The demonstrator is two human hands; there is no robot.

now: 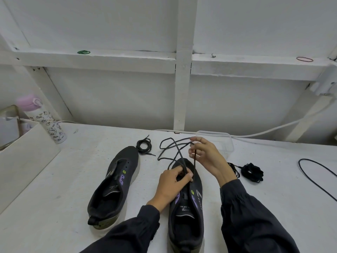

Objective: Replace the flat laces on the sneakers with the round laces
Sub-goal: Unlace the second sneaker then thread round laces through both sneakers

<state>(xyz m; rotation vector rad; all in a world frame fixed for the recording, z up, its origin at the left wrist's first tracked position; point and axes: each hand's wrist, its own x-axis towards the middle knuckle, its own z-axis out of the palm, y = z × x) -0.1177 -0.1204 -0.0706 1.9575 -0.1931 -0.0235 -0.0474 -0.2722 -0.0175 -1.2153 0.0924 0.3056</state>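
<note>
Two black sneakers with purple marks stand on the white table. The left sneaker (114,187) has no lace. Over the toe end of the right sneaker (187,212), my left hand (171,181) pinches a black round lace (170,146) at the eyelets. My right hand (206,154) holds the same lace higher up, pulled taut above the shoe. The lace's slack loops lie beyond the toe. A coiled round lace (144,144) lies past the left sneaker. A bundle of black flat laces (252,172) lies to the right.
A clear plastic tub (227,143) sits behind my right hand. A patterned bottle with a pink lid (46,121) and a white board (23,157) stand at the left. A black cable (313,175) curves at the right edge; a white cable (273,131) runs along the wall.
</note>
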